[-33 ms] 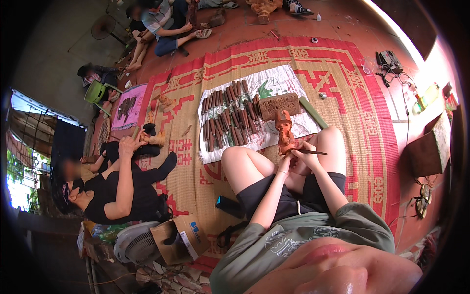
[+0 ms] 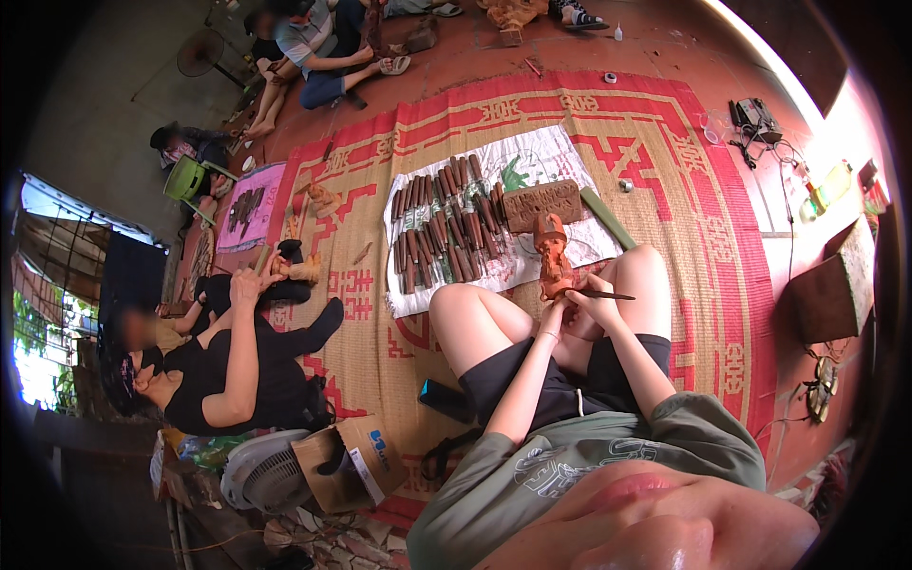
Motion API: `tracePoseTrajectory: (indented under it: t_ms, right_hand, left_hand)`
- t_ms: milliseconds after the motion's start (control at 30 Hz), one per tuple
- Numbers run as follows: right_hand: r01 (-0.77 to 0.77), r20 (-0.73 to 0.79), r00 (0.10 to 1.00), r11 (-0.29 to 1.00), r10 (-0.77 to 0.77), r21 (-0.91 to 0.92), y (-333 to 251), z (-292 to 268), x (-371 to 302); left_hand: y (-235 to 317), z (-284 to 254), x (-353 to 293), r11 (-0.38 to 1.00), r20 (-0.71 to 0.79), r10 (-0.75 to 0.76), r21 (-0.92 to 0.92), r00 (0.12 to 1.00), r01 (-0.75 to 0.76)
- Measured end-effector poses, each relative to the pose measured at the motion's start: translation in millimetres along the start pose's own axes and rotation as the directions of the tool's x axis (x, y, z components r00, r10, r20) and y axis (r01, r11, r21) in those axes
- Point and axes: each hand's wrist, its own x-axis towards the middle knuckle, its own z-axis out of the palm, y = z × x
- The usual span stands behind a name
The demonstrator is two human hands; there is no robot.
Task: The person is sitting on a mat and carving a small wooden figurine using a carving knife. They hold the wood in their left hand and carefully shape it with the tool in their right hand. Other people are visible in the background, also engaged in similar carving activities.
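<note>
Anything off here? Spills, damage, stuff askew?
No obvious spill or damage; fine detail on the reddish carving is too small to judge. One untidy spot: at far right, cords trail loosely across the floor by a dark device, which looks messy beside the laid-out tools.

Glare's pretty harsh on the right, and the floor [image 2: 771, 211] goes pale near it. Window [image 2: 38, 351] on the left is kinda blown out too, while the wall [image 2: 104, 123] sits dim. Mat [image 2: 727, 285] looks decently lit and sharp. Usual fisheye stuff: bent edges, black corners. Nearby person's head [image 2: 138, 329] is blurred.
</note>
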Motion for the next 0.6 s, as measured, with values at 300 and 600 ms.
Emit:
tracePoseTrajectory:
  t_ms: [300, 600]
  right_hand:
    - [0.015, -0.019, 1.000, 0.998, -0.016, -0.068, -1.1, -1.8, -0.6]
    - [0.050, -0.026, 0.998, 0.999, -0.050, -0.009, 1.5, 0.0, 0.0]
  left_hand:
    - [-4.1, -4.5, 5.0, 0.999, 0.030, -0.021, 0.041, 0.999, 0.019]
    - [-3.2, -1.9, 4.5, 1.000, 0.018, -0.026, 0.005, 0.999, 0.026]
